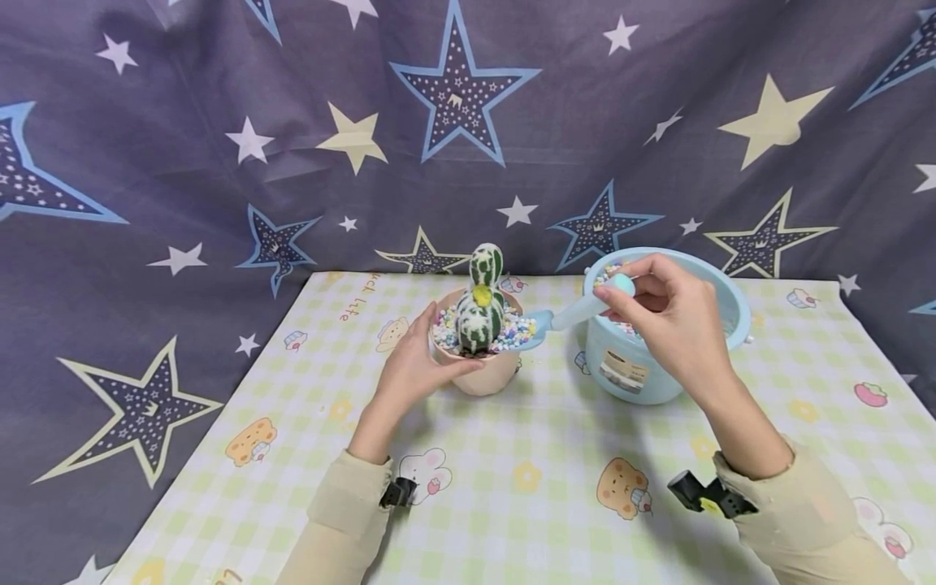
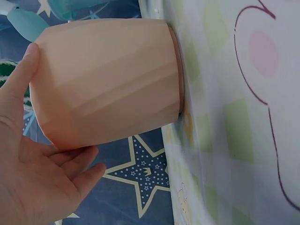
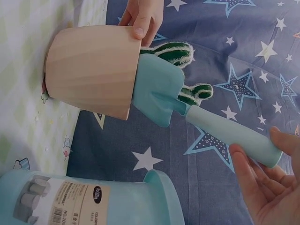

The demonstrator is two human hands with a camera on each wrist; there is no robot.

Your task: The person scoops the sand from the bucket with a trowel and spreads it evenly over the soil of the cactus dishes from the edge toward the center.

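Observation:
A peach flowerpot (image 1: 488,378) stands on the table, holding a green cactus (image 1: 478,327) with white stripes and a yellow flower. Small pastel beads (image 1: 444,333) lie around the cactus. My left hand (image 1: 418,361) grips the pot from its left side, thumb across the near rim and fingers around the far side. Between thumb and fingers, my right hand (image 1: 680,317) pinches the handle end of a light blue toy shovel (image 3: 161,93). The shovel's blade, with beads at its tip, rests at the pot's right rim, tilted down toward the cactus.
Right of the pot stands a light blue bucket (image 1: 658,386) with a paper label (image 1: 623,371) and beads inside, partly behind my right hand. A checked cloth (image 1: 526,520) covers the table. A dark star-patterned curtain (image 1: 570,106) hangs behind it.

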